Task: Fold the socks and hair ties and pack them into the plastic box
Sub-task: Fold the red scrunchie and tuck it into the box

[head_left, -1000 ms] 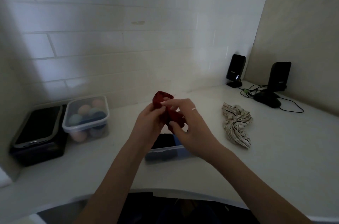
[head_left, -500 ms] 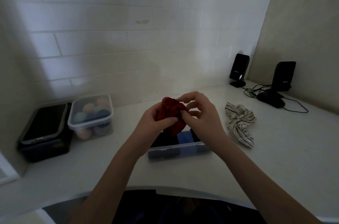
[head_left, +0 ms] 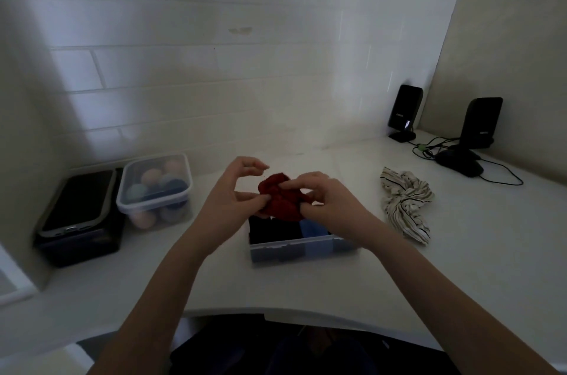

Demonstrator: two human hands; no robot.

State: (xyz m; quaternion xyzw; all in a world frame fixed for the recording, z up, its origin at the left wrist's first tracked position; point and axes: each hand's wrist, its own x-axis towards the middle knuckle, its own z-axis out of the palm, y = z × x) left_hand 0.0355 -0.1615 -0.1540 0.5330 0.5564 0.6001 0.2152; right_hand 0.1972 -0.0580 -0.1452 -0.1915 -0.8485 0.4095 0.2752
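Red hair tie [head_left: 280,199] bunched between both hands, left hand [head_left: 236,190] and right hand [head_left: 322,196] pinching it, above plastic box [head_left: 303,247].

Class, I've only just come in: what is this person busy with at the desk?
A person is bunching a dark red fabric scrunchie with both hands, left hand and right hand, just above an open clear plastic box that already holds dark and blue folded items. A striped cream fabric piece lies unpacked on the white desk to the right. A lidded container of pastel balls sits at the left.
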